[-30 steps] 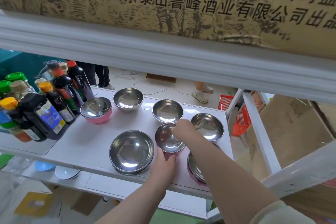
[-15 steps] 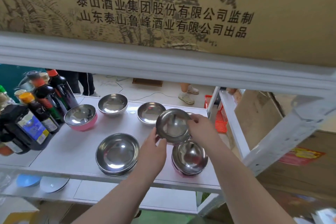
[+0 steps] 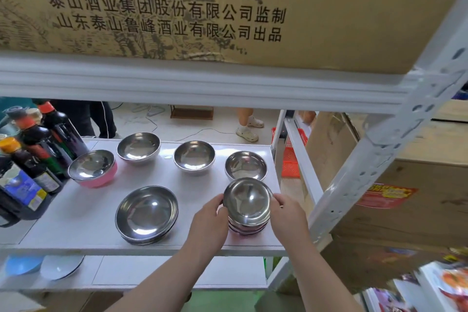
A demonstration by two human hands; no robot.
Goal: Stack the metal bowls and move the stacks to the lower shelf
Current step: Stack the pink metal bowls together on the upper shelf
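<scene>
Far left edge of the white shelf (image 3: 76, 223): cluster of dark sauce bottles (image 3: 38, 154), coloured caps, upright, packed tight together.

Just right of them, a pink-sided bowl (image 3: 93, 168) with steel lining, touching nothing else.

Back edge, left to right: steel bowl (image 3: 138, 145), second steel bowl (image 3: 194, 158), third steel bowl (image 3: 246, 165) near the back right corner. All upright, apart from each other.

Front edge, centre-left: wide shallow stack (image 3: 147, 214) of steel bowls, at least two or three nested, exact count unclear.

Front right corner: small stack (image 3: 247, 225) of bowls, pink or purple sides showing at the bottom. Top bowl (image 3: 247, 201) sits on it tilted toward the camera, not fully seated.

Left hand (image 3: 211, 220) is on the left side of that stack, fingers curled onto the top bowl's rim and side. Right hand (image 3: 287, 215) mirrors it on the right side, fingers on the rim. Both clamped on the top bowl, one per side. Forearms come in from the bottom of the view.

Lower shelf (image 3: 152, 273) below, visible under the front edge: a blue plate (image 3: 22, 263) and a white plate (image 3: 60, 265) at its left end, overlapping. No steel bowls on it.

Above: white shelf beam (image 3: 202, 83) carrying a big cardboard box (image 3: 329, 7) with black Chinese print. Right side: white perforated upright (image 3: 379, 154), more cartons (image 3: 417, 210) behind it, a red basket (image 3: 291, 162) on the floor past the shelf's right edge. Legs of people standing behind the shelf.
</scene>
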